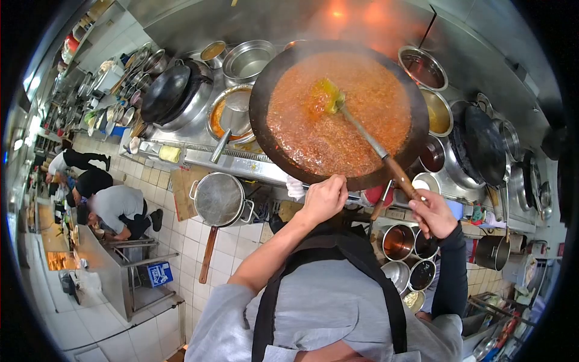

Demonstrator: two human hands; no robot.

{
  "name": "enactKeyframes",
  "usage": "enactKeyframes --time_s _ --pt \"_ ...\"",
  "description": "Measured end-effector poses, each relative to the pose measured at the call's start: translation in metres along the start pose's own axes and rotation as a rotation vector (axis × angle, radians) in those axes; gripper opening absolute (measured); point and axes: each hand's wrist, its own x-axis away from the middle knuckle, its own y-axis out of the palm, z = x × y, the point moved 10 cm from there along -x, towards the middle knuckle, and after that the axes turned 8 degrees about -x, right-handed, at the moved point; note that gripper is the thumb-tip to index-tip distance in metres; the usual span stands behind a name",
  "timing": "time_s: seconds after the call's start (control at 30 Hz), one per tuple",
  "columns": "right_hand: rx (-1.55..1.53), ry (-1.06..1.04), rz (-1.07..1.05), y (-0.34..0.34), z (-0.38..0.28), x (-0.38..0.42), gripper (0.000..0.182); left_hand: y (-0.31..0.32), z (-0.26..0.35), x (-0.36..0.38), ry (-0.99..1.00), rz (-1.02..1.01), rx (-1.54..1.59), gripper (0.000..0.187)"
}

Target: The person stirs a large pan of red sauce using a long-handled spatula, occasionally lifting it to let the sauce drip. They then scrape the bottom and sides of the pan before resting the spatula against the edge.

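A large dark wok (pixel 260 114) full of steaming, bubbling red-orange sauce (pixel 338 145) is in front of me. My left hand (pixel 325 200) is closed at the wok's near rim, its fingertips partly hidden. A bit of white cloth (pixel 294 187) shows just left of that hand. My right hand (pixel 434 214) is wrapped round the wooden handle of a long ladle (pixel 367 134). The ladle reaches across the wok, and its head, coated in yellow-orange, is over the sauce near the middle.
Left of the wok are a metal pot (pixel 248 60), a strainer on an orange-filled pot (pixel 236 111) and stacked woks (pixel 166 93). A strainer-topped pot (pixel 218 199) stands lower left. Sauce pots (pixel 398 241) crowd my right side. Several people (pixel 117 208) work at the far left.
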Motion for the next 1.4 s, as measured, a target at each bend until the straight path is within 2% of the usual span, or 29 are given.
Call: enactKeyframes --time_s 0.1,0.17,0.2,0.3,0.5,0.53,0.63,0.8,1.1,1.4 --pt "0.684 -0.476 0.298 -0.034 -0.053 0.017 0.029 0.002 -0.002 0.003 -0.005 -0.013 -0.006 0.021" --pt "0.807 -0.413 0.436 -0.055 -0.078 0.039 0.035 0.005 -0.004 0.004 -0.004 -0.022 -0.015 0.022" --pt "0.894 -0.460 0.473 -0.063 -0.092 0.051 0.035 0.005 -0.004 0.004 -0.013 -0.031 -0.011 0.022" --pt "1.005 -0.315 0.494 -0.083 -0.118 0.069 0.032 0.000 0.001 0.001 0.005 -0.021 0.017 0.023" --pt "1.130 -0.248 0.430 -0.113 -0.109 0.071 0.028 0.000 0.000 0.002 0.009 -0.014 0.005 0.023" --pt "1.078 -0.134 0.351 -0.127 -0.094 0.068 0.029 0.000 0.001 0.002 0.014 -0.015 -0.001 0.023" --pt "0.564 0.314 0.325 -0.105 -0.095 0.093 0.028 0.000 0.001 0.000 -0.010 -0.043 0.032 0.022" --pt "0.281 0.443 0.185 -0.097 -0.083 0.105 0.026 0.005 -0.002 0.003 -0.031 -0.055 0.026 0.024" --pt "-0.003 0.473 -0.075 -0.048 -0.055 0.109 0.030 0.003 -0.002 0.004 -0.014 -0.016 0.026 0.021" --pt "-0.270 0.338 -0.283 0.005 0.005 0.045 0.031 0.002 -0.001 0.003 0.006 0.010 -0.005 0.024"
